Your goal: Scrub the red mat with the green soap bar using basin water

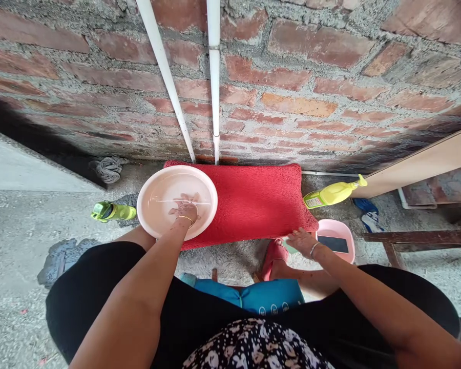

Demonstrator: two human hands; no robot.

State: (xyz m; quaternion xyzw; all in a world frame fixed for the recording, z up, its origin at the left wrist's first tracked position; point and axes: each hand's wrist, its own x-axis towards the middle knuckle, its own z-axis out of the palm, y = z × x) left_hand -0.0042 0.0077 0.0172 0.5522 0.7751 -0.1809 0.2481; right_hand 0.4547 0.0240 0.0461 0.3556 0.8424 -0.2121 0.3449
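My left hand (185, 206) is dipped in the water of a pale pink basin (144, 225), its fingers spread and holding nothing. The basin stands on the left end of a low surface draped with a red textured cloth (259, 200). Near the cloth's front right corner, my right hand (301, 242) has its fingers stretched out with nothing in them; whether it touches the cloth I cannot tell. Just right of that hand is a small pink tub (351, 241) with a dark flat rectangular thing (333, 244) in it.
A yellow pump bottle (332, 193) is at the cloth's right end, and a green bottle (115, 211) stands left of the basin. Two white pipes (214, 77) run down the brick wall (292, 66). A grey rag (109, 169) lies at left, a wooden bench (418, 237) at right.
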